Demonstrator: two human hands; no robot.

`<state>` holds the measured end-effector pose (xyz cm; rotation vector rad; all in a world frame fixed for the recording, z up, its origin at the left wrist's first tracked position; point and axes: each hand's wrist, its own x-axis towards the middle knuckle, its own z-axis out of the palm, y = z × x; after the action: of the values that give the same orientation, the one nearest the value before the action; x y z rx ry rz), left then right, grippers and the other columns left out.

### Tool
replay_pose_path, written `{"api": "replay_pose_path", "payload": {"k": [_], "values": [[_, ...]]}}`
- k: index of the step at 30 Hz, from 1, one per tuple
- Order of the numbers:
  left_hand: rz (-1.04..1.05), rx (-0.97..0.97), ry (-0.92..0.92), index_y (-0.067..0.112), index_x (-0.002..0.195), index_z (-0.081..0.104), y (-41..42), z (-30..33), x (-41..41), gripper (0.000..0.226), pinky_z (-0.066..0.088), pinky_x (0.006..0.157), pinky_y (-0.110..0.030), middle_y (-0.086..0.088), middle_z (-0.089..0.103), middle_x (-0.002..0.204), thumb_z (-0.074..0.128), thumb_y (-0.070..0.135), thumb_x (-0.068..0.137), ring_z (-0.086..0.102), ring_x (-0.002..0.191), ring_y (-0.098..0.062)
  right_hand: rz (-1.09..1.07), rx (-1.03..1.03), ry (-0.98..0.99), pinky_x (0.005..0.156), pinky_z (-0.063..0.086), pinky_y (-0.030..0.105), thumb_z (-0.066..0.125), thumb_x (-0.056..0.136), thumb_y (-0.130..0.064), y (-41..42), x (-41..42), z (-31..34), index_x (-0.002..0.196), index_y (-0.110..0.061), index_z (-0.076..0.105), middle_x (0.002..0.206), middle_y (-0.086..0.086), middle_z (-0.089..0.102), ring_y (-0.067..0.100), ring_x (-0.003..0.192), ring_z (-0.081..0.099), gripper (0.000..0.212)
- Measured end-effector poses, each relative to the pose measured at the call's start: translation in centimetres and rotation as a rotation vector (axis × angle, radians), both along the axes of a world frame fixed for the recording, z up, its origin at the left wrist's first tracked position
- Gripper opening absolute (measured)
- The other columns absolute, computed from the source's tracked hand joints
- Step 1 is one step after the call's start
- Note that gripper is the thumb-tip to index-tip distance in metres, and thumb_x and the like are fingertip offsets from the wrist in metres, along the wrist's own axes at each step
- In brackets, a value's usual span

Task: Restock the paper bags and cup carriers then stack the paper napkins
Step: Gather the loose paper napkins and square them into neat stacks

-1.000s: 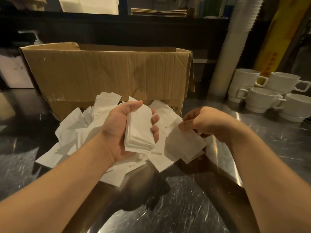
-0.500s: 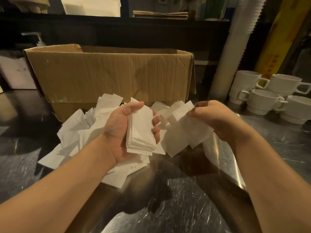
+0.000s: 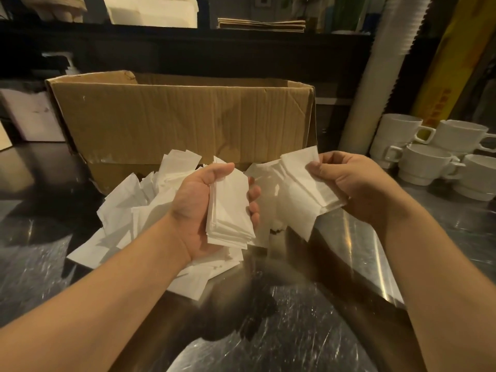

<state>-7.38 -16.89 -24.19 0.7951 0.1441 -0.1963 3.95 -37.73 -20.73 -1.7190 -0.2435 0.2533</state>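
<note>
While left hand (image 3: 198, 210) grips napkin stack (image 3: 230, 210), counter edge (image 3: 349, 237) near

— What can't we see past our left hand (image 3: 196, 210)?

— Its palm is covered by the napkin stack (image 3: 229, 208), and that hand hides part of the loose napkin pile (image 3: 126, 210) beneath it.

— And beyond both hands?

— The cardboard box (image 3: 182, 122) shows us only its near wall; we can't tell what's inside.

— To the right of our right hand (image 3: 357, 189)?

— The white cups (image 3: 426, 162) run off the frame's edge, and the yellow roll (image 3: 456, 65) has print too blurred to read.
</note>
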Motion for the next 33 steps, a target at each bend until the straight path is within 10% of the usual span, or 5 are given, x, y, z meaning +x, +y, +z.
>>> {"api": "replay_pose_path", "payload": {"k": [5,16,25,33], "values": [[0.004,-0.023,0.027,0.011,0.123,0.058,0.1,0.0,-0.1,0.049,0.049,0.075,-0.036,-0.011,0.064,0.100,0.063,0.035,0.080,0.058,0.074,-0.025,-0.055,-0.526,-0.147,0.081,0.052,0.038,0.069,0.096,-0.027,0.8,0.4,-1.0,0.100,-0.019,0.066,0.099,0.003,0.066,0.020,0.089,0.062,0.009],[0.009,0.014,0.014,0.011,0.124,0.056,0.0,0.0,0.0,0.049,0.048,0.075,-0.037,-0.012,0.064,0.101,0.062,0.035,0.082,0.057,0.073,-0.025,-0.069,0.185,0.217,0.076,0.060,0.038,0.064,0.099,-0.021,-0.2,0.5,0.1,0.112,-0.012,0.069,0.111,0.012,0.074,0.028,0.097,0.074,0.016],[0.013,0.025,0.016,0.010,0.126,0.058,0.2,-0.2,0.1,0.051,0.048,0.077,-0.038,-0.012,0.065,0.102,0.063,0.036,0.081,0.058,0.074,-0.025,0.130,0.105,0.255,0.050,0.057,0.026,0.063,0.097,-0.009,-0.5,0.1,0.2,0.117,-0.001,0.066,0.101,0.015,0.074,0.020,0.072,0.075,0.022],[0.021,-0.010,0.040,0.010,0.126,0.059,0.1,-0.2,0.1,0.051,0.049,0.075,-0.037,-0.011,0.064,0.102,0.063,0.035,0.081,0.057,0.075,-0.025,0.306,-0.832,0.015,0.061,0.063,0.036,0.073,0.093,-0.027,0.2,-0.3,-1.2,0.104,-0.011,0.070,0.087,0.008,0.077,0.022,0.068,0.076,0.019]]}}
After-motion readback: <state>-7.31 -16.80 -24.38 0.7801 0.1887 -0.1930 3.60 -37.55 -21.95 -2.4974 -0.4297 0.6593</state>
